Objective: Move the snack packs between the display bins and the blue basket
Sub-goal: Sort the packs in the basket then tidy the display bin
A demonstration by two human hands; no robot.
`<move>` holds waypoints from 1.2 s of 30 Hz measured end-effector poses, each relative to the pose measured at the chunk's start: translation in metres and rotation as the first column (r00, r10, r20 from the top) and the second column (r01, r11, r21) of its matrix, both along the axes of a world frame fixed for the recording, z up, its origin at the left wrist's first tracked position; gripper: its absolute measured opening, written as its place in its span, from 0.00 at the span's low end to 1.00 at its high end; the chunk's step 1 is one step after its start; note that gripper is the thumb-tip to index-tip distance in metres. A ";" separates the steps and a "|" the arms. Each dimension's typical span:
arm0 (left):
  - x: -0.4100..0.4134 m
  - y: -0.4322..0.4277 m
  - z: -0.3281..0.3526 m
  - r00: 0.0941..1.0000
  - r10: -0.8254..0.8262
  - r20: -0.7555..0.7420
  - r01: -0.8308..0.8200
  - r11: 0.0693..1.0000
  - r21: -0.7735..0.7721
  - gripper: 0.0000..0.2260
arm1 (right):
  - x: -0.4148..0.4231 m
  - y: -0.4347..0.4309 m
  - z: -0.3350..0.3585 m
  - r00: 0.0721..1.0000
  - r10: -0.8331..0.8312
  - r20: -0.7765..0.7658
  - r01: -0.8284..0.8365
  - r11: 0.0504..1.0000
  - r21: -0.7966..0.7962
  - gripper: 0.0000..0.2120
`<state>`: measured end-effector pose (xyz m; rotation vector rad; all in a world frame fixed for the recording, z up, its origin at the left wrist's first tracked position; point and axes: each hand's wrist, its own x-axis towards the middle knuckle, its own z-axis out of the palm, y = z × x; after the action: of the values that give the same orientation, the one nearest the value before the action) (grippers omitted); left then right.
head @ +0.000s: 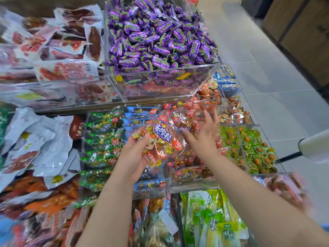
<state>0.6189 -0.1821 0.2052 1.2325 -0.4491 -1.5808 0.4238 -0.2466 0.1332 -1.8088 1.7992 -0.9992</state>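
In the centre of the frame, the left hand is gripping a red beef-cube snack pack from below, above the clear display bin of same packs, while the right hand, fingers spread and empty, is hovering beside it, probably for steadying.

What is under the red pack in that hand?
Below the red pack in the left hand are blue packs and more red packs. What lies right beneath it is covered by the pack and hand.
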 end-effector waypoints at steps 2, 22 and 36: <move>-0.007 0.001 0.001 0.997 0.015 -0.081 -0.018 0.999 -0.037 0.13 | -0.002 0.024 0.012 0.945 -0.045 0.323 0.032 0.998 0.047 0.21; -0.037 -0.054 0.010 0.061 -0.045 0.997 0.520 0.854 0.007 0.21 | -0.009 -0.011 -0.005 0.970 0.053 0.238 -0.145 0.910 0.389 0.29; -0.056 -0.107 -0.020 -0.608 -0.075 0.790 0.503 0.734 0.457 0.41 | -0.030 -0.030 -0.012 0.894 0.202 0.401 -0.376 0.825 0.421 0.48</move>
<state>0.5633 -0.2890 0.1851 2.1180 -2.5713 -0.0186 0.3942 -0.2763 0.1216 -1.4292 1.3472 -0.6100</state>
